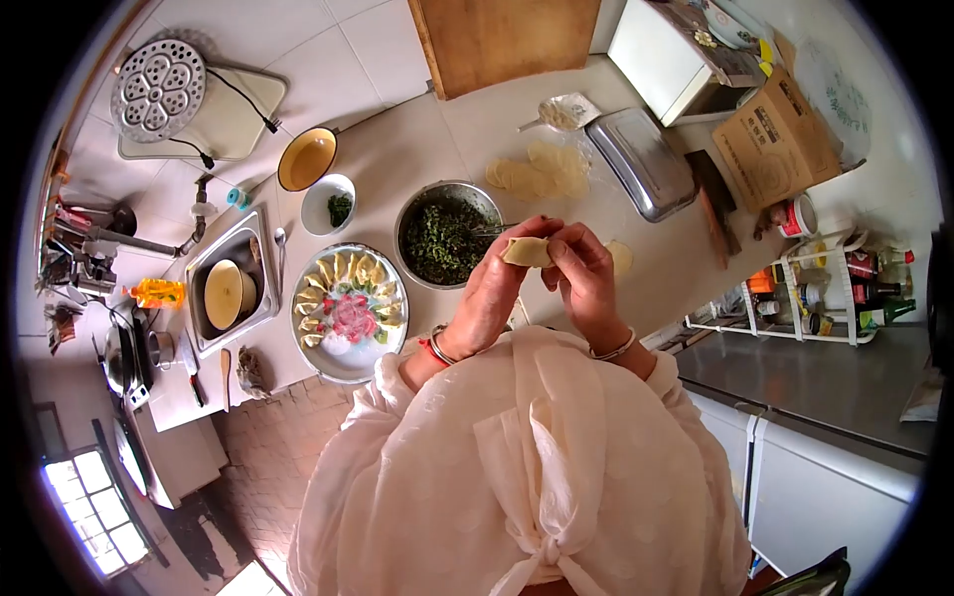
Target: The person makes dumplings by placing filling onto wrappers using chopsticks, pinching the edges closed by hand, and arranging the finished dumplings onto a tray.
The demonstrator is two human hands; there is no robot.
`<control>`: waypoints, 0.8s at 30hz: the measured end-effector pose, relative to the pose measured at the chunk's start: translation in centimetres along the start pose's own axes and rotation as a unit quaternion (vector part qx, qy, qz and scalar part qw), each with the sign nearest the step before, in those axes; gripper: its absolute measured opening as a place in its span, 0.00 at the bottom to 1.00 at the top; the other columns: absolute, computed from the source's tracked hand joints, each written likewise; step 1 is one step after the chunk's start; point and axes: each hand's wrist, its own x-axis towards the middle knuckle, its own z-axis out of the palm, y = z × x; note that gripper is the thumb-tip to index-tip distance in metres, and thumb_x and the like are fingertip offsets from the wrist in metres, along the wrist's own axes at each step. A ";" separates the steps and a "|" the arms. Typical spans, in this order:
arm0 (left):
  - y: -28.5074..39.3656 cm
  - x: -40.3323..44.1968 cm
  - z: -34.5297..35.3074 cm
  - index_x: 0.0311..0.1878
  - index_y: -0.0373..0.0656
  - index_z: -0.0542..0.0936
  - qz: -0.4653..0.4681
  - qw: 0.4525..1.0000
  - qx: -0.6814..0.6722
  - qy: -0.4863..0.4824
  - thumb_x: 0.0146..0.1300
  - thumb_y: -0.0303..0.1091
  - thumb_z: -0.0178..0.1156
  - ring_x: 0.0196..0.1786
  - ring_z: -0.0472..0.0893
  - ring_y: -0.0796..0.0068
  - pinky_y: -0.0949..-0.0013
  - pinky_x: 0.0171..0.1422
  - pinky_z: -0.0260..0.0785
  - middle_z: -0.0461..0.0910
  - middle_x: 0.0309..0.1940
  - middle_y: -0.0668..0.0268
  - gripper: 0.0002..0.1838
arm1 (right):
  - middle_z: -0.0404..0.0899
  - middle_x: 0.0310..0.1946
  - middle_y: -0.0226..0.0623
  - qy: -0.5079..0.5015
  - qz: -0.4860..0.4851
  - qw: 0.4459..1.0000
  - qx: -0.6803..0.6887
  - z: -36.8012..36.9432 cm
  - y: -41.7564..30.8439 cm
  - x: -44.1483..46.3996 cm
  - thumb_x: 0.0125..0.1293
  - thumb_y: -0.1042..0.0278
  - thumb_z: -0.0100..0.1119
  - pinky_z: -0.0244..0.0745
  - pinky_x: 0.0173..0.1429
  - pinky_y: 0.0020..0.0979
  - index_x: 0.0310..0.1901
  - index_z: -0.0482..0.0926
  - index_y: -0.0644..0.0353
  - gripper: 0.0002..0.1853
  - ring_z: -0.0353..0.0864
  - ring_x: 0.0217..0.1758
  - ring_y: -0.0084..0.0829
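Note:
Between my two hands is a folded dumpling (527,252), its pale dough closed over at least in part. My left hand (487,298) cups it from the left, and the fingers of my right hand (581,273) pinch its right end. Just left of my hands stands a metal bowl (449,234) of chopped green filling, with a utensil resting in it. Further left, a round floral plate (350,313) carries several shaped dumplings along its rim. Flat dough wrappers (542,171) lie overlapping beyond my hands, and one more wrapper (621,258) shows beside my right hand.
A lidded metal container (644,164) and a flour scoop (566,112) sit at the back right. Behind the plate are a white bowl (328,205) with greens and a yellow bowl (307,159). The sink (234,283) is at left, a bottle rack (795,288) at right.

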 end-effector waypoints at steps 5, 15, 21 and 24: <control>0.3 0.5 0.4 0.71 0.33 0.64 0.009 0.999 0.042 0.015 0.76 0.54 0.47 0.68 0.70 0.64 0.60 0.72 0.61 0.68 0.68 0.52 0.34 | 0.75 0.30 0.29 0.002 0.002 1.000 -0.016 0.0 0.1 0.0 0.73 0.72 0.56 0.66 0.30 0.22 0.39 0.77 0.62 0.04 0.70 0.28 0.18; 0.1 0.2 0.3 0.68 0.29 0.68 -0.058 0.994 0.083 0.034 0.79 0.41 0.46 0.66 0.73 0.67 0.62 0.73 0.63 0.73 0.65 0.55 0.26 | 0.76 0.28 0.26 -0.022 -0.076 0.965 -0.251 0.1 -1.9 0.3 0.66 0.76 0.63 0.68 0.33 0.20 0.37 0.79 0.65 0.03 0.72 0.28 0.16; 0.0 0.4 0.2 0.66 0.29 0.69 -0.117 0.985 0.109 0.058 0.79 0.39 0.45 0.62 0.77 0.68 0.63 0.71 0.67 0.76 0.59 0.56 0.23 | 0.75 0.28 0.31 -0.038 -0.220 0.899 -0.378 -1.5 -1.7 1.4 0.59 0.79 0.68 0.68 0.30 0.24 0.33 0.80 0.63 0.05 0.71 0.26 0.21; -1.0 0.7 0.9 0.63 0.30 0.71 -0.090 0.989 0.083 0.084 0.80 0.39 0.44 0.62 0.77 0.65 0.62 0.69 0.69 0.77 0.58 0.56 0.22 | 0.76 0.37 0.37 -0.005 -0.251 0.886 -0.389 -1.7 -1.0 1.3 0.57 0.78 0.69 0.73 0.38 0.29 0.35 0.80 0.61 0.06 0.77 0.38 0.31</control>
